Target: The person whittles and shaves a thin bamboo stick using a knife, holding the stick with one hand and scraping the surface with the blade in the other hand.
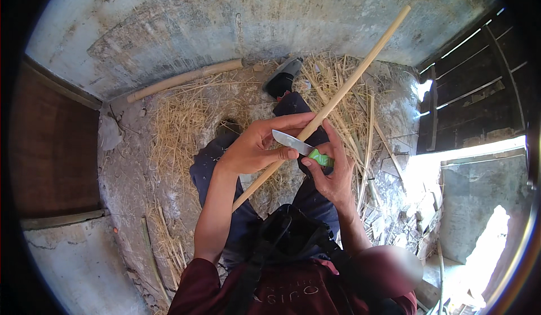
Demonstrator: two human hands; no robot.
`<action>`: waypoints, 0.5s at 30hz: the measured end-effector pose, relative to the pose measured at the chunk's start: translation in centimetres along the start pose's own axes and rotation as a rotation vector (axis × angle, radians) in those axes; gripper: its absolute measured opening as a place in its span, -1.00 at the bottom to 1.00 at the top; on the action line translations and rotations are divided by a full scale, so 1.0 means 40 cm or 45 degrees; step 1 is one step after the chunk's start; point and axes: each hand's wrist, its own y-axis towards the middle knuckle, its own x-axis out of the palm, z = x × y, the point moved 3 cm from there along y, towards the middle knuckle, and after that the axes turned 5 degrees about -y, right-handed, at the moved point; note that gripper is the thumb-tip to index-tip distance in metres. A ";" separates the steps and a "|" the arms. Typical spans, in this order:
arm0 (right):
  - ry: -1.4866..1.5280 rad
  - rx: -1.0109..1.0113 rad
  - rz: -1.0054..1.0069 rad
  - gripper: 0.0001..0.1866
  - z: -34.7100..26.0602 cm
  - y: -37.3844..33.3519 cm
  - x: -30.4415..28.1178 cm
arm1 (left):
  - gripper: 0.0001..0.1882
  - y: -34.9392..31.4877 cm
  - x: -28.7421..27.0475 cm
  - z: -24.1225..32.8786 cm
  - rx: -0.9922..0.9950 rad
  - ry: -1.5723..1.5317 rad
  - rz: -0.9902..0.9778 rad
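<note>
A long, smooth, pale wooden pole (360, 73) slants from between my legs at lower left up to the far right. My left hand (252, 144) is closed round its lower half, thumb on the near side. My right hand (338, 181) grips the green handle of a knife (289, 141). The knife's short, wide blade lies across the pole, its tip pointing left toward my left hand. Some right-hand fingers also reach behind the pole and appear to touch it. My palms hide parts of the handle and the pole.
Wood shavings (181, 124) cover the ground around my feet. A thick bamboo pole (186, 81) lies along the far wall (186, 21). Thin split strips (367, 146) lie on the right, near rubble (420, 216). Dark slatted boards (473, 95) stand at right, a brown panel (56, 146) at left.
</note>
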 end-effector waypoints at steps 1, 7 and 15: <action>0.002 0.008 -0.005 -0.06 -0.003 0.001 -0.001 | -0.12 0.000 -0.002 -0.002 0.003 0.007 0.008; 0.014 0.032 -0.010 -0.10 -0.001 0.011 0.000 | -0.16 0.010 -0.005 -0.016 0.016 0.018 0.083; 0.005 0.072 0.011 -0.12 0.001 0.012 0.002 | -0.24 0.018 0.005 -0.015 0.046 0.001 0.150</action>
